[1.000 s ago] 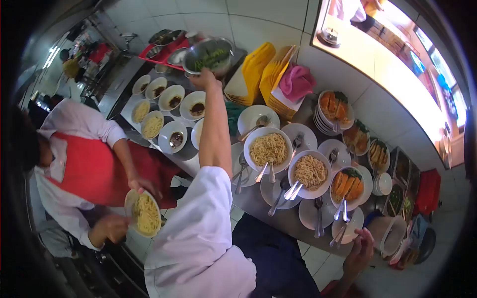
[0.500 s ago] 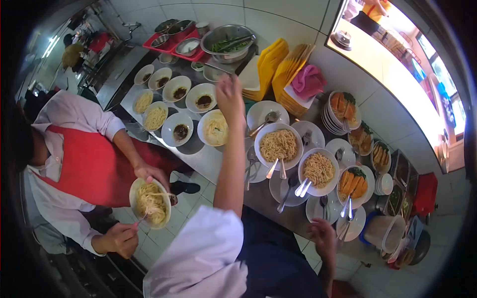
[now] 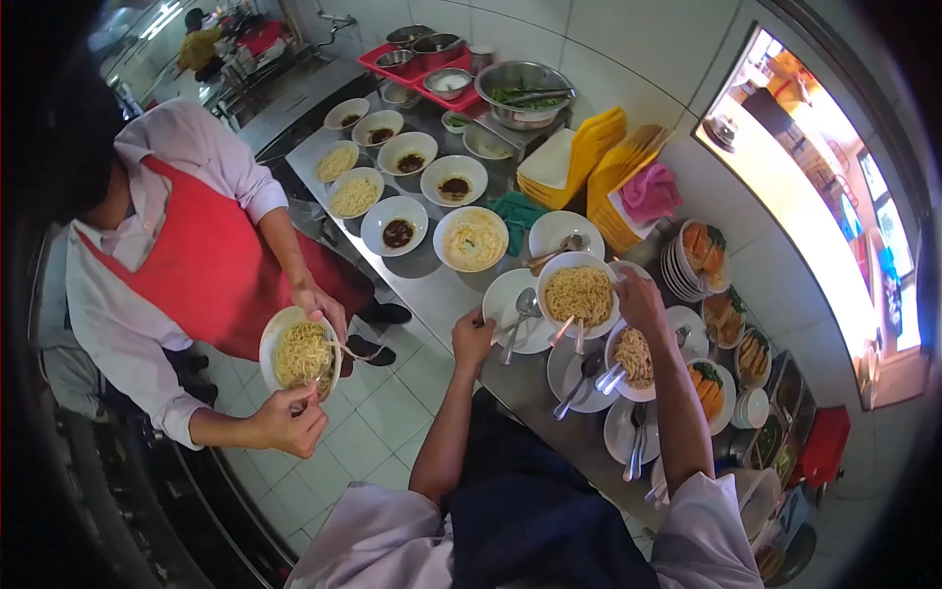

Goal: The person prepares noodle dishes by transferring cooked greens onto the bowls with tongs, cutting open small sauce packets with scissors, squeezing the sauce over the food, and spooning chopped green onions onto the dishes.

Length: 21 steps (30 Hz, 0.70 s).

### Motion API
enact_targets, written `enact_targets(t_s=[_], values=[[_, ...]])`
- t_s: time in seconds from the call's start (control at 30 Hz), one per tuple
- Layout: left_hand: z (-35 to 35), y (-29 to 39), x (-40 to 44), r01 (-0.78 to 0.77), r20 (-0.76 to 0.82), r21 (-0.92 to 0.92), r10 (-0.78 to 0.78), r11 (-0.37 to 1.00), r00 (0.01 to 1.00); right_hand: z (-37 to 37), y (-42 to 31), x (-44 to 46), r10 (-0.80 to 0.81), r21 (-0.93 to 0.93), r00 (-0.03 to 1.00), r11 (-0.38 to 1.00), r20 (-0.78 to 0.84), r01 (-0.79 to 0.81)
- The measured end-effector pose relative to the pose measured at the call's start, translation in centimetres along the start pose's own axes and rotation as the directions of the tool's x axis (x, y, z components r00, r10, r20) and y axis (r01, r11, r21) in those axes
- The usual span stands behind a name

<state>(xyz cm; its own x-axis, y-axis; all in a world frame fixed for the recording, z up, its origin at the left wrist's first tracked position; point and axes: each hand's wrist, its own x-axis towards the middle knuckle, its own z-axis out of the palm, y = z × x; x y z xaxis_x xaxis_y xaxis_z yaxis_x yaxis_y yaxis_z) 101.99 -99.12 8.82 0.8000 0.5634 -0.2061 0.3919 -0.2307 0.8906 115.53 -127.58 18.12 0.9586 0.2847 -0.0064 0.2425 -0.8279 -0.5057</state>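
Note:
My left hand (image 3: 474,341) is at the table's front edge, its fingers closed on the near rim of a white plate (image 3: 530,339) that carries a spoon and fork. My right hand (image 3: 640,299) reaches across the table, its fingers curled at the right rim of a white bowl of noodles (image 3: 579,293) with two utensil handles sticking out towards me. Under my right forearm sits another bowl of noodles (image 3: 636,358), partly covered. A bowl of noodles topped with sliced cutlet (image 3: 706,393) lies just right of that forearm.
A co-worker in a red apron (image 3: 211,255) stands at left, holding a bowl of noodles (image 3: 304,353). Bowls with dark sauce (image 3: 397,234), a pale-yellow-filled bowl (image 3: 471,240), yellow paper stacks (image 3: 579,157) and a metal bowl of greens (image 3: 520,93) line the table. Stacked plates (image 3: 677,265) stand by the wall.
My left hand has come down from above the back bowls to the plate's rim. My right hand has moved up from the front edge to the noodle bowl. The camera view has shifted.

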Motion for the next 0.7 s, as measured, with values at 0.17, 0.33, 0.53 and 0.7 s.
enact_targets(t_s=[0.17, 0.33, 0.53, 0.7], values=[[-1.1, 0.5, 0.2, 0.017, 0.11, 0.075, -0.026, 0.997, 0.994, 0.4, 0.7, 0.4, -0.035, -0.041, 0.997, 0.998, 0.073, 0.038], [-2.6, 1.1, -0.6, 0.051, 0.072, 0.05, -0.055, 0.997, 0.996, 0.8, 0.9, 0.2, -0.072, 0.01, 0.997, 0.997, -0.011, 0.072], [-3.0, 0.9, 0.3, 0.06, 0.088, 0.058, -0.065, 0.997, 0.994, 0.5, 0.0, -0.2, -0.134, -0.017, 0.988, 0.991, -0.079, 0.133], [-3.1, 0.9, 0.3, 0.062, 0.069, 0.055, -0.066, 0.997, 0.995, 0.3, 0.1, -0.2, -0.053, -0.008, 0.998, 0.999, 0.042, 0.053]])
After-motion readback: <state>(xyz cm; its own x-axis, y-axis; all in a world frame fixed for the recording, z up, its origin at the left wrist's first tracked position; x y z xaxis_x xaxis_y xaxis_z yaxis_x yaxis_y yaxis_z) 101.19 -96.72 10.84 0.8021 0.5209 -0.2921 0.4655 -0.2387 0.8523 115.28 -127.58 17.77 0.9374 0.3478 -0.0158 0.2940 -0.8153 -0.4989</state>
